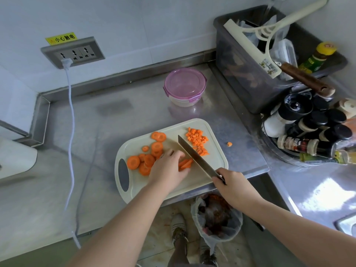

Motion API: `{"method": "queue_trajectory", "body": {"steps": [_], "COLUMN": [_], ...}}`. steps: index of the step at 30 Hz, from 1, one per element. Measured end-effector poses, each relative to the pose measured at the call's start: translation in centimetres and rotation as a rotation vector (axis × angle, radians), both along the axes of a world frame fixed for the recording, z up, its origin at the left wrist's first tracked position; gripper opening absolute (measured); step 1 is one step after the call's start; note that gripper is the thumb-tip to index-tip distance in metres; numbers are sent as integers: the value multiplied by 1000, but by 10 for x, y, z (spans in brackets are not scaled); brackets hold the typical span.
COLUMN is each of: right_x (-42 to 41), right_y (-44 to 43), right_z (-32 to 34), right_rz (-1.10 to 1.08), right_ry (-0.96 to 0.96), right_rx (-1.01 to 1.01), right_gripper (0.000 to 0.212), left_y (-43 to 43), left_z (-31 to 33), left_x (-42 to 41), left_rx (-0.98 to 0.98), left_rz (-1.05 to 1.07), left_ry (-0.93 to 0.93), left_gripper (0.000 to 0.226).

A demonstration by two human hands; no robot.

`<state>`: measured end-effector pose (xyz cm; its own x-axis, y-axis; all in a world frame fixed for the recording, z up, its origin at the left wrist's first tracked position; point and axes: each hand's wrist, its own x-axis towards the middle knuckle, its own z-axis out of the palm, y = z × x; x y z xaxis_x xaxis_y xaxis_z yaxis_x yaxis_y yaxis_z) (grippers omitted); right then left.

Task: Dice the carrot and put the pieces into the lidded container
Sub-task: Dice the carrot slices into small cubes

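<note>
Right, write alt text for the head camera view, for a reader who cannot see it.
A person's right hand holds a knife over a cutting board, the left hand holding carrot strips. Diced carrot and slices lie either side; a lidded container stands behind.

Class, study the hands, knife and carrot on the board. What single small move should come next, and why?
Probably bring the knife down across the carrot strips. The right hand grips its handle, the blade sits right beside the strips, and the left hand holds them on the cutting board. A diced pile lies beyond the blade, and the lidded container has its lid on.
</note>
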<state>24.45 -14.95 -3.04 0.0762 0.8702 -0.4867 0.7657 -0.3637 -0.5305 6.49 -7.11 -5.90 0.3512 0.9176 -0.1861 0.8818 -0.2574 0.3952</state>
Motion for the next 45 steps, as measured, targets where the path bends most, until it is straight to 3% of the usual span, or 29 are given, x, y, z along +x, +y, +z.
{"method": "queue_trajectory", "body": {"steps": [5,11,14,19,29,39,45], "right_x": [2,1,0,-2,-5,-9,-7], "right_y": [0,1,0,-1,0,-2,10], "right_z": [3,5,5,3,3,-1,-1], "right_rz": [-2,1,-1,2,35,62,52], "right_ry": [-20,-15,-11,-10,-44,-57,-60], "right_rx": [-17,-24,-26,-18,-23,-18,-8], "right_gripper": [23,24,24,26,29,28,29], "left_y": [2,8,7,-1,-2,0,6], "left_z": [-4,0,6,6,5,0,1], "left_x": [0,0,-1,4,13,16,26], "left_rx": [-58,-107,-128,-114,-175,-137,-104], "left_rz": [107,119,68,-62,94,184,230], "left_ry": [-103,-106,-72,175,38,29,11], "left_gripper": [23,24,29,50,59,35,35]}}
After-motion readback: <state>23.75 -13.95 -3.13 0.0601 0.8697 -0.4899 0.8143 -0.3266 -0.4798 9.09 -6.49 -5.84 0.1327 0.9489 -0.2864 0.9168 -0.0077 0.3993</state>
